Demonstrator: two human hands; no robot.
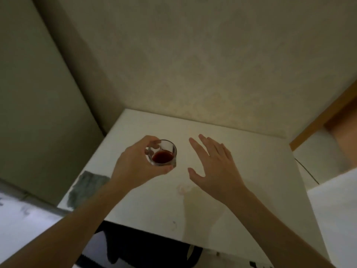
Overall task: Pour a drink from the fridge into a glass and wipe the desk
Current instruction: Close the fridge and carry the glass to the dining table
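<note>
A small clear glass [161,153] holds a little dark red drink at its bottom. My left hand [135,163] grips the glass from the left side, fingers and thumb curled round it, above the white desk [241,200]. My right hand [214,165] hovers to the right of the glass with straight, spread fingers and holds nothing. A grey cloth [85,188] lies on the desk's left edge, apart from both hands. A faint ring-shaped mark [182,188] shows on the desk below my right hand.
The desk stands in a corner between a beige wall [193,64] behind and a pale panel [38,93] on the left. A wooden frame [324,117] runs at the right. A dark object [146,244] sits below the desk's front edge.
</note>
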